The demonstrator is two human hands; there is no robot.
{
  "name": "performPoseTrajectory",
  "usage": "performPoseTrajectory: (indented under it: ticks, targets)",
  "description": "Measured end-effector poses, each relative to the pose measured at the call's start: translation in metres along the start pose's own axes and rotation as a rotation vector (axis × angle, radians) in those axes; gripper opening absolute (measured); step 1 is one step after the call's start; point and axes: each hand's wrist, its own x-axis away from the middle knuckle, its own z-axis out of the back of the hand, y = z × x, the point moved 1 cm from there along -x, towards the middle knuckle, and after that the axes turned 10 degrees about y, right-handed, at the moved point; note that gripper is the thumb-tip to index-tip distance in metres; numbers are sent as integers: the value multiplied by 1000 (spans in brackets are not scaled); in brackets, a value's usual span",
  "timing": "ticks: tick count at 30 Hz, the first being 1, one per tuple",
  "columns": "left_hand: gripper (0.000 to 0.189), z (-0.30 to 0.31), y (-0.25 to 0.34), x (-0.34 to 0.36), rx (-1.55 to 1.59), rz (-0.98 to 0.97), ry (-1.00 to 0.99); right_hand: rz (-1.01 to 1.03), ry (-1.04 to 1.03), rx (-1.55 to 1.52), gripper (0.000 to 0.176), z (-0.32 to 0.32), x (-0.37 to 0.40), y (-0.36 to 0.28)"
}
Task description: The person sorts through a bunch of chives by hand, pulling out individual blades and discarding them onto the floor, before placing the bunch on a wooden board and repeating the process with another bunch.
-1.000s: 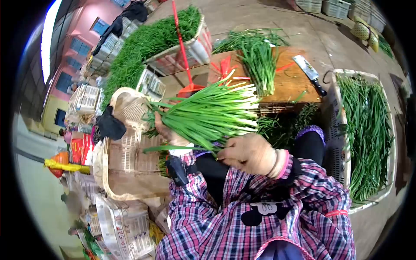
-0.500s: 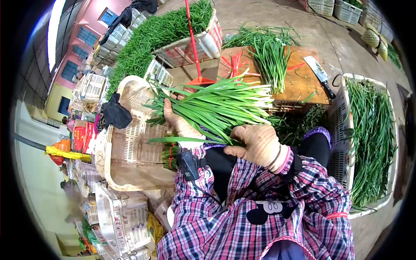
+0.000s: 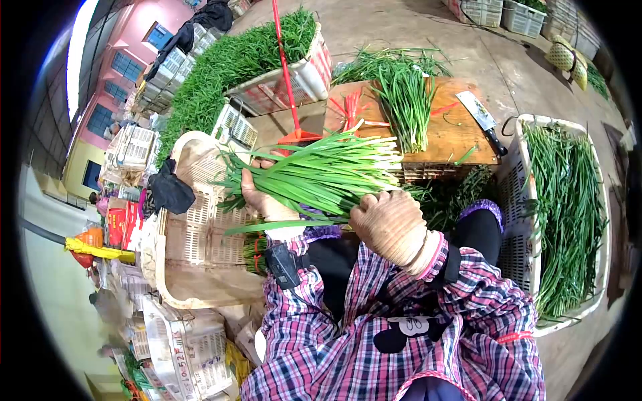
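A loose bunch of long green stalks [image 3: 321, 167] with pale ends lies across both hands, pale ends to the right. My left hand [image 3: 262, 194], in a tan glove, is wrapped round its leafy side. My right hand [image 3: 391, 220], gloved too, is closed at the lower edge of the bunch near the pale ends, its fingertips hidden. Behind, a second bunch [image 3: 409, 110] lies on a wooden board [image 3: 448, 137], with red ties [image 3: 349, 110] to its left and a cleaver [image 3: 483, 119] to its right.
A basket [image 3: 175, 267] stands at the left, a dark cloth [image 3: 172, 187] on its rim. To the right is a crate [image 3: 533, 267] of greens. A large crate [image 3: 294, 83] heaped with leaves and a red-handled dustpan [image 3: 299, 136] are behind. Stacked crates [image 3: 190, 344] fill the lower left.
My right hand has curled, its thumb and fingers drawn together at the bunch. The whole scene has shifted slightly left in view.
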Motion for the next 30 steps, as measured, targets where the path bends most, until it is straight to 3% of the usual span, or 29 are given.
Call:
performPoseTrajectory:
  ticks: [1, 2, 4, 5, 6, 8, 9, 11, 13, 14, 17, 20, 22, 23, 24, 26, 27, 28, 30]
  targets:
    - [32, 2, 1, 2, -38, -1, -115, -54, 10, 2, 23, -2, 2, 2]
    - [29, 3, 3, 3, 122, 103, -118, -59, 10, 9, 23, -1, 4, 3]
    - [30, 13, 14, -8, 122, 217, -280, -283, -232, -25, 23, 8, 5, 8]
    - [31, 19, 17, -11, 188, 286, -330, -65, -349, -137, 22, 20, 8, 19]
    - [31, 20, 22, -9, 187, 285, -334, -3, -144, -299, 19, 29, 21, 28]
    - [34, 21, 35, -6, 144, 291, -213, 13, -210, -413, 15, 23, 45, 56]
    - [36, 42, 47, -26, 34, 115, -198, 8, -279, -378, 15, 24, 55, 72]
    - [38, 40, 56, -20, -28, 82, -180, 4, -349, -340, 15, 26, 65, 92]
    - [48, 47, 69, -30, -73, 124, -130, -108, -633, 70, 25, 27, 65, 103]
    - [47, 56, 76, -38, -70, 175, -182, -192, -573, -75, 42, 36, 57, 101]
    - [47, 58, 79, -38, -166, 42, -66, -697, -167, -1129, 59, 4, 54, 96]
    - [46, 64, 84, -43, -227, 11, -113, -689, -121, -1302, 48, 0, 21, 72]
    - [45, 51, 76, -30, -144, 162, -209, -680, -76, -1430, 42, -13, 7, 53]
    - [43, 49, 71, -27, -136, 95, -241, -817, -64, -1757, 39, -26, 4, 43]
    - [43, 47, 70, -23, -132, 95, -245, -884, -94, -1893, 41, -42, 2, 35]
    - [41, 42, 69, -15, -133, 115, -194, -964, -30, -1841, 35, -53, -2, 26]
    - [40, 40, 70, -12, -84, 105, -198, -1041, -133, -1718, 25, -50, -3, 26]
    - [40, 39, 70, -11, -79, 105, -199, -1051, -20, -1799, 18, -55, -2, 21]
    - [40, 38, 73, -10, -71, 155, -284, -1197, -25, -1871, 21, -53, 1, 17]
